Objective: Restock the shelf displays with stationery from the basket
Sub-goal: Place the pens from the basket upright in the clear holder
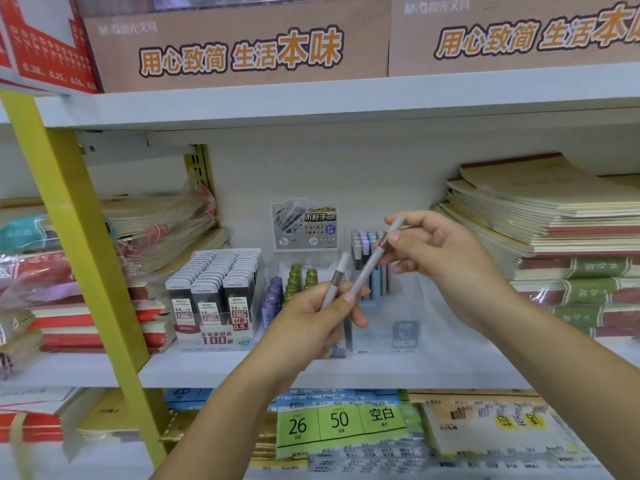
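Both my hands are raised in front of the middle shelf. My left hand (317,315) grips a short grey pen (335,279) that points up and to the right. My right hand (438,258) pinches a longer grey pen (375,256) near its upper end; its lower tip reaches my left hand's fingers. Behind them stands a clear display box (384,327) with several pastel pens (365,244) upright in it. To its left is a second clear box with green and purple lead tubes (294,282). The basket is out of view.
A box of black 0.5 HB lead cases (214,289) stands left of the displays. Notebook stacks (540,216) fill the shelf's right side, wrapped notebooks (152,233) its left. A yellow shelf post (79,237) runs diagonally at left. Cardboard boxes (235,46) sit on the shelf above.
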